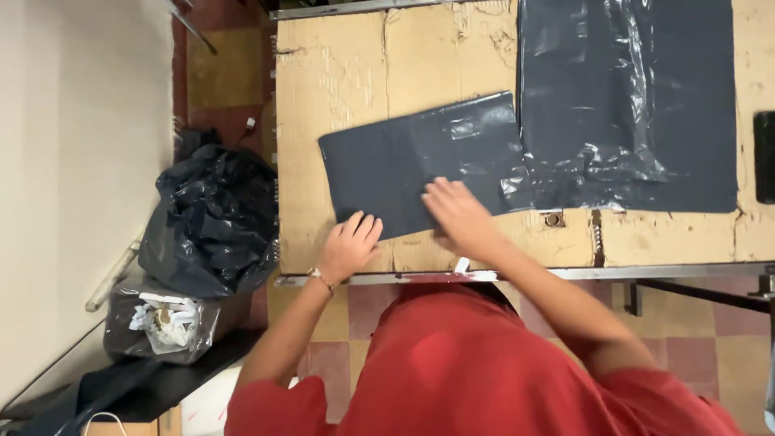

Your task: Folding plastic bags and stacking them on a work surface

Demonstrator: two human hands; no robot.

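At the far left, a heap of crumpled black plastic bags (211,218) sits on the floor against a pale wall, with a clear-wrapped bundle of white scraps (165,321) just below it. To the right of this stands a work table covered in worn brown cardboard (363,73), edged with a metal rim.

A person in a red shirt (476,363) leans over the table from the near side. The left hand (351,245), a thin bracelet at its wrist, lies flat on the cardboard with fingers spread, its fingertips touching the near lower corner of a folded black plastic sheet (404,161). The right hand (456,211) presses palm-down on the lower edge of the same sheet, fingers extended and close together; neither hand pinches anything.

The folded sheet lies smooth and tilted near the table's middle. Its right end overlaps a larger black plastic sheet (630,105), which is spread open and wrinkled across the right part of the table.

Judging from this, one fold appears made and is being flattened, while the larger sheet remains unfolded.
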